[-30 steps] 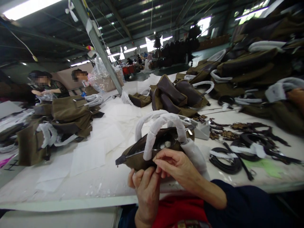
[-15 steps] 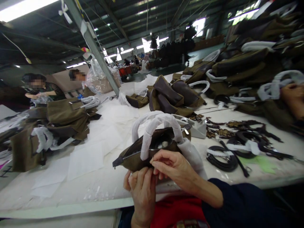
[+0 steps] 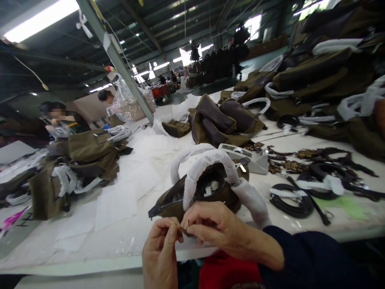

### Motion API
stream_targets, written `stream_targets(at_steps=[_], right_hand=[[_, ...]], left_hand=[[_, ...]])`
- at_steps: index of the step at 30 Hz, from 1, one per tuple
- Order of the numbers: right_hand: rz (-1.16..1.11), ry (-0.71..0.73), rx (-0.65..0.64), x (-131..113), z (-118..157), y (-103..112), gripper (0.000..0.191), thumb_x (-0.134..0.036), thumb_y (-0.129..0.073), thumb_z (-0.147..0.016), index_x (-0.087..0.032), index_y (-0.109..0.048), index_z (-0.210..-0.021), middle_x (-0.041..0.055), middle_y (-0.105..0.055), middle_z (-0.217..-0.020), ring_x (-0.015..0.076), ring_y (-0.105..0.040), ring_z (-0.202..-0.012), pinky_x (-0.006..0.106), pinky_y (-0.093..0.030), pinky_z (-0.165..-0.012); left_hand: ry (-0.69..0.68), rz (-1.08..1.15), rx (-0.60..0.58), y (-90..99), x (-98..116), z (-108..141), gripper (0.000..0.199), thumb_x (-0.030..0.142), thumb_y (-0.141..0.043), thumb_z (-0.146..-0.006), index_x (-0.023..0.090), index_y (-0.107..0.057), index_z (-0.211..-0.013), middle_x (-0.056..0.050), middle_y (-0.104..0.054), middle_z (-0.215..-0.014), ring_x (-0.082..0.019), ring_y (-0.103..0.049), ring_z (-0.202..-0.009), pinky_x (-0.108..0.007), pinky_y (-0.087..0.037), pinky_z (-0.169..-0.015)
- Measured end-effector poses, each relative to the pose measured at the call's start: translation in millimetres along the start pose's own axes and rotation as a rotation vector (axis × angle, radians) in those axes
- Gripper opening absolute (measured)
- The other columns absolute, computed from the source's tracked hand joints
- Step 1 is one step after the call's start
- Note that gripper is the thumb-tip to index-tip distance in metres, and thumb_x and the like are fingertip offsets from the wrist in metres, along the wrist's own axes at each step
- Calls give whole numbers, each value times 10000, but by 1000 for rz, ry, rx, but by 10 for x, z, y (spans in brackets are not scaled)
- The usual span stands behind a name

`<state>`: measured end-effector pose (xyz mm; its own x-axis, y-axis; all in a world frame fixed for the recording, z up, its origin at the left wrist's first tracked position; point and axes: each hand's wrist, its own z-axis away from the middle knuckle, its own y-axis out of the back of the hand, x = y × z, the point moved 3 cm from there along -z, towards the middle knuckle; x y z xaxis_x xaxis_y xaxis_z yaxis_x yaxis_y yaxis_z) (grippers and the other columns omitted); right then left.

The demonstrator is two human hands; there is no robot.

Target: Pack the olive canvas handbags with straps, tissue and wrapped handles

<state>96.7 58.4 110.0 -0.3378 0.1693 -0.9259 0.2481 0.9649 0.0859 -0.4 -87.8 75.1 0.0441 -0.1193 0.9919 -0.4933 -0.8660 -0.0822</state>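
Note:
An olive-brown zipped bag (image 3: 177, 202) lies tilted on the white table in front of me. Its open mouth shows white filling (image 3: 210, 187), and foam-wrapped handles (image 3: 207, 164) arch over it. My left hand (image 3: 159, 249) and my right hand (image 3: 216, 228) meet at the bag's near edge, and both pinch it between finger and thumb. A tiny dark point (image 3: 189, 222) shows between my fingertips, too small to identify. A metal zipper (image 3: 168, 205) runs along the bag's left end.
White paper sheets (image 3: 126, 196) cover the table's middle. Olive bags (image 3: 216, 120) are piled behind, with bigger heaps (image 3: 319, 76) at right. Dark straps (image 3: 291, 204) lie right of me. A co-worker (image 3: 60, 118) works at far left, beyond more bags (image 3: 90, 152).
My left hand has risen and moved closer to my right hand. The bag has rolled toward me, with its mouth showing wider. The view has shifted slightly.

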Motion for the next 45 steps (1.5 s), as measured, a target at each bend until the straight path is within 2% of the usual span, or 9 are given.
stream_targets(at_steps=[2, 4, 8, 11, 18, 25, 32, 39, 45], right_hand=[[-78, -82, -15, 27, -12, -31, 197, -330, -604, -940, -154, -692, -934, -5, -621, -734, 82, -565, -598, 182, -432, -546], [-78, -122, 7, 41, -30, -31, 181, -307, -621, -928, -149, -703, -900, -18, -603, -694, 74, -539, -577, 182, -418, -540], [60, -78, 90, 28, -72, 16, 111, -244, -655, -902, -165, -731, -882, -5, -637, -755, 94, -565, -681, 202, -430, -627], [130, -42, 105, 22, -91, 19, 81, -198, -663, -886, -175, -739, -868, 8, -656, -817, 117, -601, -780, 220, -451, -714], [139, -85, 93, 78, -113, -36, 72, -150, -678, -823, -170, -728, -776, -11, -612, -746, 80, -536, -623, 190, -378, -537], [173, -66, 99, 84, -129, -43, 67, -130, -681, -793, -165, -702, -739, -32, -572, -691, 64, -509, -605, 179, -351, -532], [244, 4, 102, 66, -147, -41, 105, -55, -635, -737, -149, -648, -694, -37, -539, -685, 46, -486, -589, 162, -326, -519], [267, 29, 129, 139, -149, -68, 111, -44, -614, -704, -148, -601, -667, -40, -529, -672, 42, -469, -574, 161, -307, -508], [263, 46, 137, 161, -155, -78, 118, -42, -612, -706, -151, -595, -665, -45, -526, -658, 42, -469, -569, 159, -308, -512]], left_hand=[[61, 97, 28, 15, -14, -21, 229, 354, -794, -762, 182, -663, -840, 11, -640, -751, -94, -556, -618, -191, -491, -613], [92, 115, 58, 31, -38, -34, 270, 345, -831, -718, 181, -692, -883, 1, -664, -769, -97, -586, -645, -179, -506, -627], [124, 100, 53, 50, -70, -42, 285, 362, -839, -704, 169, -712, -871, -27, -695, -780, -120, -625, -688, -181, -527, -645], [114, 86, 31, 58, -67, -51, 284, 364, -837, -704, 168, -718, -871, -46, -711, -808, -146, -652, -739, -200, -543, -670], [38, 26, 7, 66, -30, -63, 216, 320, -834, -708, 169, -736, -828, -46, -702, -803, -163, -676, -776, -215, -567, -698], [-14, -9, -21, 110, -69, -79, 149, 248, -818, -734, 188, -739, -845, -29, -700, -845, -138, -672, -802, -185, -570, -733], [-145, -127, -66, 73, 9, -82, 92, 232, -809, -741, 194, -740, -789, -28, -717, -808, -140, -684, -785, -172, -575, -718], [-106, -123, -45, 93, -21, -92, 125, 255, -827, -719, 191, -754, -797, -36, -722, -817, -159, -687, -801, -203, -587, -737], [-42, -80, -30, 90, -25, -72, 122, 264, -825, -728, 216, -765, -823, -16, -723, -836, -132, -686, -816, -156, -570, -755]])
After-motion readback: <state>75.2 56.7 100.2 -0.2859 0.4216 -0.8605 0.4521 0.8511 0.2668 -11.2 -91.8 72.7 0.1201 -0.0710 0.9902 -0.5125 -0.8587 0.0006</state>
